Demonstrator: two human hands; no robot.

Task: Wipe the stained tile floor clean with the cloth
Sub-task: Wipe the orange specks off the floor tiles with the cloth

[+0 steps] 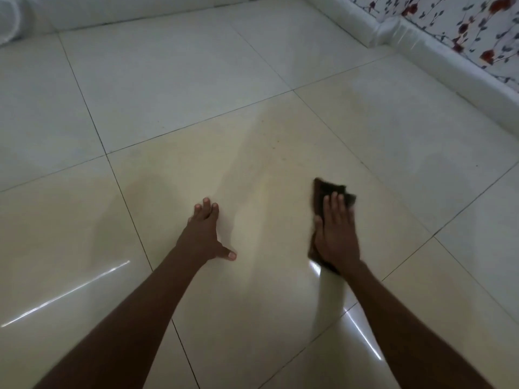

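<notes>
A glossy cream tile floor (252, 169) with dark grout lines fills the view. Faint yellowish smears and small specks show on the tile ahead of my hands. My right hand (335, 231) lies flat, palm down, pressing a dark brown cloth (328, 189) onto the floor; the cloth sticks out beyond my fingertips and under my wrist, and looks blurred. My left hand (205, 231) rests on the tile to the left with fingers spread, holding nothing.
A white skirting (421, 49) runs along the right wall under floral wallpaper (474, 26). Another white skirting (140, 12) lines the far wall. A pale rounded object (11, 21) sits in the far left corner. Bright light streaks reflect off the near tiles.
</notes>
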